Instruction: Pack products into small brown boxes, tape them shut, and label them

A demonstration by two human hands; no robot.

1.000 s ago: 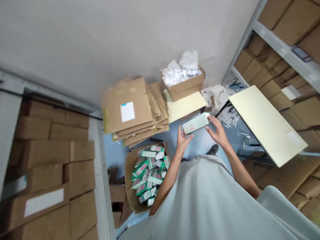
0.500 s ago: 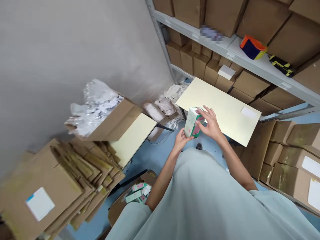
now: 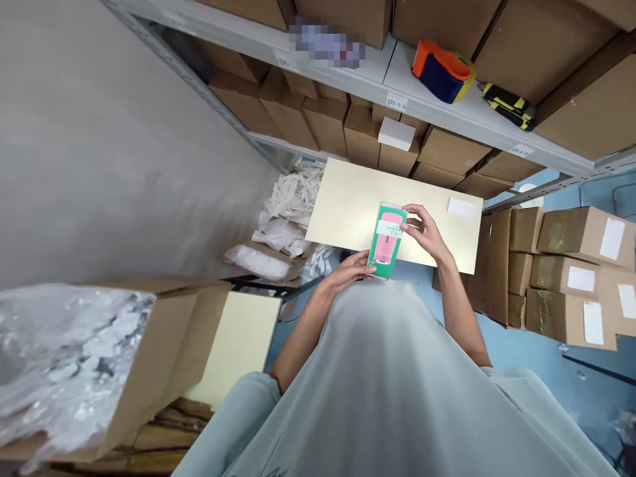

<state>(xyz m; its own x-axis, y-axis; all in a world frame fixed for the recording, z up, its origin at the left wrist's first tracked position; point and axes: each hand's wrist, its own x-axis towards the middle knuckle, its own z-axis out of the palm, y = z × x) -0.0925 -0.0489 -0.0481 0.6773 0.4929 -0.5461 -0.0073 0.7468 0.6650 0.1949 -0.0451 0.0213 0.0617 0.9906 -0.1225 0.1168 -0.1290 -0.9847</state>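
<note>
Between my two hands is a small green and pink product box (image 3: 387, 244), its printed front turned up at me and a pale label band across it. My left hand (image 3: 346, 273) grips the lower left edge, fingers closed along the side. At the upper right corner, my right hand (image 3: 424, 232) pinches the box with thumb and fingers. The box is held in the air near the front edge of a cream table (image 3: 342, 205). What is inside the box cannot be seen.
A white slip (image 3: 461, 207) lies on the table's right side. Metal shelving (image 3: 338, 83) with cardboard boxes stands behind. Stacked cartons (image 3: 571, 265) are at right. A carton (image 3: 163, 358) of clear plastic packaging (image 3: 74, 351) sits at left, beside another cream tabletop (image 3: 243, 338).
My view has swung left to right, toward the table and shelf. The box has turned so its pink front faces me, and my right hand has moved from its top to its right edge.
</note>
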